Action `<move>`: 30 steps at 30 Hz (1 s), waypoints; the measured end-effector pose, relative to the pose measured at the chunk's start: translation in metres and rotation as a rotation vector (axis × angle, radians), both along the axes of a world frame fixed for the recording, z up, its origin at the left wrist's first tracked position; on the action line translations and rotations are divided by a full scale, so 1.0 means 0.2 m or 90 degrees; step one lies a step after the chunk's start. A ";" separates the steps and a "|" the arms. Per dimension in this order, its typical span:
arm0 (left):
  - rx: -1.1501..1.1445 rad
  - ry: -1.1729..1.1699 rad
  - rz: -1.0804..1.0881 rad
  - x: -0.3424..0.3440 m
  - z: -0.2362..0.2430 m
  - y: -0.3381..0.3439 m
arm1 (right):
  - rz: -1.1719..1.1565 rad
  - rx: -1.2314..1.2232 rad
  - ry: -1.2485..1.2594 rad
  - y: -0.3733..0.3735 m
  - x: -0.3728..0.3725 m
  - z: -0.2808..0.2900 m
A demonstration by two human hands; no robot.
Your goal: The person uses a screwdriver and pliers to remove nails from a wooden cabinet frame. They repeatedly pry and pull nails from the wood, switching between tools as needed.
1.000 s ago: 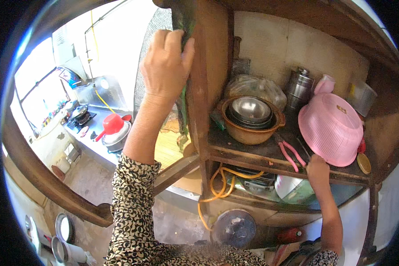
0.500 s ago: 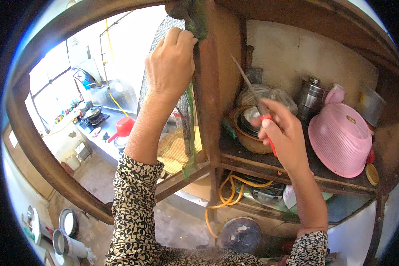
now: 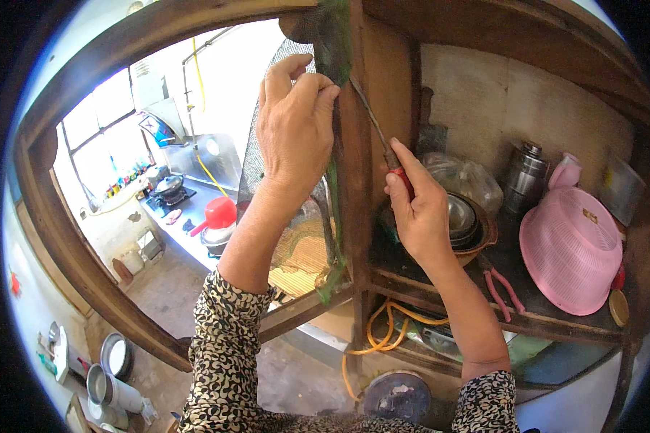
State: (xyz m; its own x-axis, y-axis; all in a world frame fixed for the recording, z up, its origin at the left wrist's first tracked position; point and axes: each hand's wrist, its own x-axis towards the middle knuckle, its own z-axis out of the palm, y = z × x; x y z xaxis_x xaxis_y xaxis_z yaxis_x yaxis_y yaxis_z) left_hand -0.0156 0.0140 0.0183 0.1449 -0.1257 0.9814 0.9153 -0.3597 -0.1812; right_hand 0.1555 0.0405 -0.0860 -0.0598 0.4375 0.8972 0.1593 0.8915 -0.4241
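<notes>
Slender tool (image 3: 374, 123), red handle (image 3: 401, 175) (partly covered)

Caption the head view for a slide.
Right hand holds a red-handled tool, its tip near the left hand beside dark green mesh.

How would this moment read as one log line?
left hand: at dark netting | right hand: gripping red-handled tool, tip near wooden post | shelf: pink basket, pink-handled pliers

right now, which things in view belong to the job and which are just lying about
Likely in use: left hand at the green mesh; right hand holding the red-handled tool; wooden post by its tip.

Seemingly lying about: pliers, pink basket, metal bowls, steel canister, red dipper.
</notes>
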 end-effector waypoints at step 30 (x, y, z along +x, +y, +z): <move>-0.202 -0.234 -0.191 0.03 -0.08 0.08 | -0.119 0.079 0.080 -0.03 -0.19 0.08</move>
